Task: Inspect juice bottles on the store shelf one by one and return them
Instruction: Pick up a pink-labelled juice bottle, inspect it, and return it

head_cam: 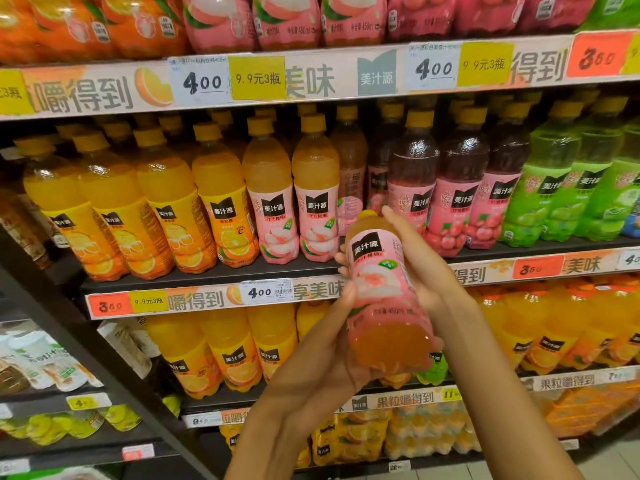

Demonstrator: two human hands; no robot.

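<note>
**Q:** What is held, and where?

**A:** A clear plastic peach-juice bottle with a pink label and yellow cap (384, 289), tilted cap-away, in front of the black middle shelf (214, 271). The left hand (332, 327) wraps its lower body, thumb across the label; the right hand (415, 265) curls round the upper part from behind, a fingertip near the cap.

**Q:** Which step is this?

**A:** Judged as inspection: the label faces the viewer.

**Q:** What does the next move call for?

**A:** Likely the return. A gap shows on the middle shelf, right of the two upright pink-labelled peach bottles (294, 202) and left of the dark red bottles (433, 188). The bottle must be righted, then slid base-first into that gap without knocking its neighbours.
</note>
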